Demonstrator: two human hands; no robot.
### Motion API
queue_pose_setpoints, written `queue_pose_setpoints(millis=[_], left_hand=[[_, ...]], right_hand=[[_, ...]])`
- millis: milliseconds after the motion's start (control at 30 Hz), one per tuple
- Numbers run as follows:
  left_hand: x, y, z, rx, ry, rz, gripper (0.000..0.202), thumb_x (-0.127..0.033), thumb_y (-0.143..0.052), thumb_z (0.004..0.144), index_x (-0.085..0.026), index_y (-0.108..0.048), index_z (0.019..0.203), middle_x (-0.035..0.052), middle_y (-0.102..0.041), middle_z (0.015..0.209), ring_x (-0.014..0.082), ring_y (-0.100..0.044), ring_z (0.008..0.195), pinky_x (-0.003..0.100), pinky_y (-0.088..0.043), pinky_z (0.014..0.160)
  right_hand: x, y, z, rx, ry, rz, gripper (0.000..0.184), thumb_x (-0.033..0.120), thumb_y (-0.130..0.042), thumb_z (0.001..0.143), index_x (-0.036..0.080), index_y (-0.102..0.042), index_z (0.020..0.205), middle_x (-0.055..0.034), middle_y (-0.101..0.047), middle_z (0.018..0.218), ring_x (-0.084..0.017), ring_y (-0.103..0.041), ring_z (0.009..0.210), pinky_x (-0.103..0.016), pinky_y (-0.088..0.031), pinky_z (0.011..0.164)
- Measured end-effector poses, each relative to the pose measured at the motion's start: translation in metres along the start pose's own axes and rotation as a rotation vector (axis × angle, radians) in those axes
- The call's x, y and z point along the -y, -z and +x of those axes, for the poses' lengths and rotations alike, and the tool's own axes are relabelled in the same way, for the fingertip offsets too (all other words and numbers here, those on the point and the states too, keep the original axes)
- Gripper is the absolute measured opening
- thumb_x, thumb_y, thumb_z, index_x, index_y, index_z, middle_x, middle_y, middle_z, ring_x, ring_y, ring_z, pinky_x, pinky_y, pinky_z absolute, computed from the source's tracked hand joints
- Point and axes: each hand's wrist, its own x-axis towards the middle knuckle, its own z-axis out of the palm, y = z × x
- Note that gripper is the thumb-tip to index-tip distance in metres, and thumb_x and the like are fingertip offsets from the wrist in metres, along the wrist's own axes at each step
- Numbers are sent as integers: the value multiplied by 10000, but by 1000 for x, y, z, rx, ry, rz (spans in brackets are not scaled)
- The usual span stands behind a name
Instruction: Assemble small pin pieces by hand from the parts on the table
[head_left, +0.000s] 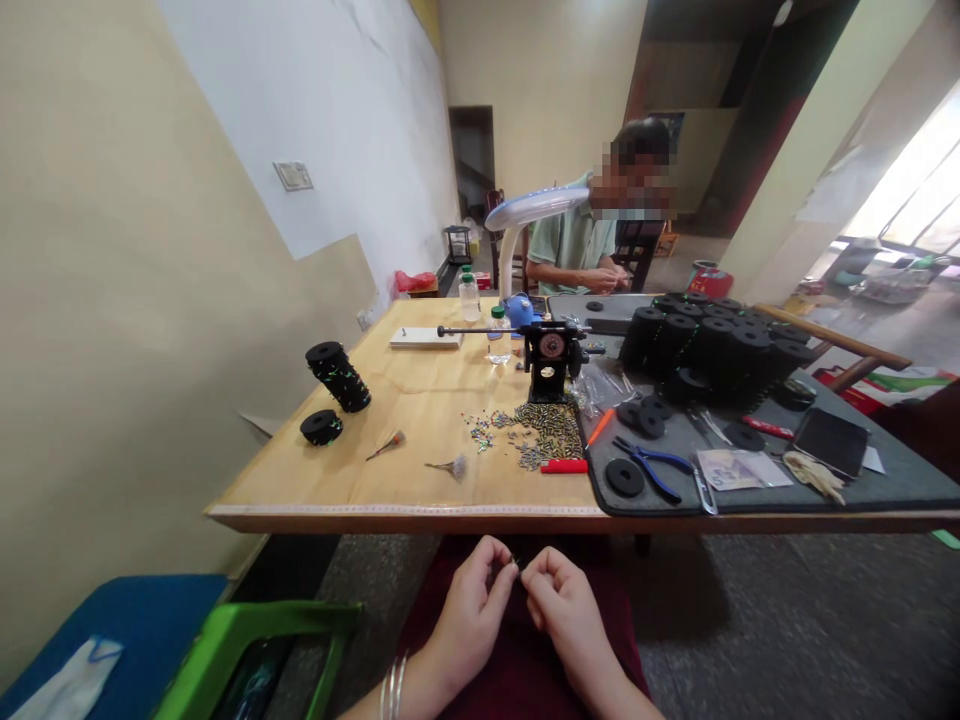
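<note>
Here, left hand (478, 597) pinching tiny piece (514, 561), right hand (562, 600) closed beside it, banknote (742, 469) print illegible

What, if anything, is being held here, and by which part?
The left hand pinches a tiny dark item, too small to tell what it is or which part is gripped. Whether the right hand also holds it is unclear.

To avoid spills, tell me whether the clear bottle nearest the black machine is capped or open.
Capped: a green cap sits atop the upright clear bottle; how tightly, I cannot tell.
</note>
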Motion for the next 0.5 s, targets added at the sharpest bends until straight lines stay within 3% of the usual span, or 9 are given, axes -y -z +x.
queue_pose_setpoints(millis=[200, 500], left_hand=[[-1, 0, 2, -20, 26, -56, 181, -357, -573, 855, -205, -537, 764, 4, -539, 726, 176, -495, 683, 262, -403, 650], [-3, 0, 4, -35, 68, -78, 164, -331, -581, 836, -204, -532, 745, -7, -526, 708, 170, -482, 665, 262, -399, 638]], right_hand=[[3, 0, -1, 6, 1, 10, 255, 376, -613, 710, 208, -450, 607, 106, -395, 395, -57, -285, 367, -193, -203, 401], [0, 1, -2, 41, 9, -13, 149, 274, -527, 683, 222, -424, 589, 114, -385, 369, -57, -278, 345, -198, -188, 388]])
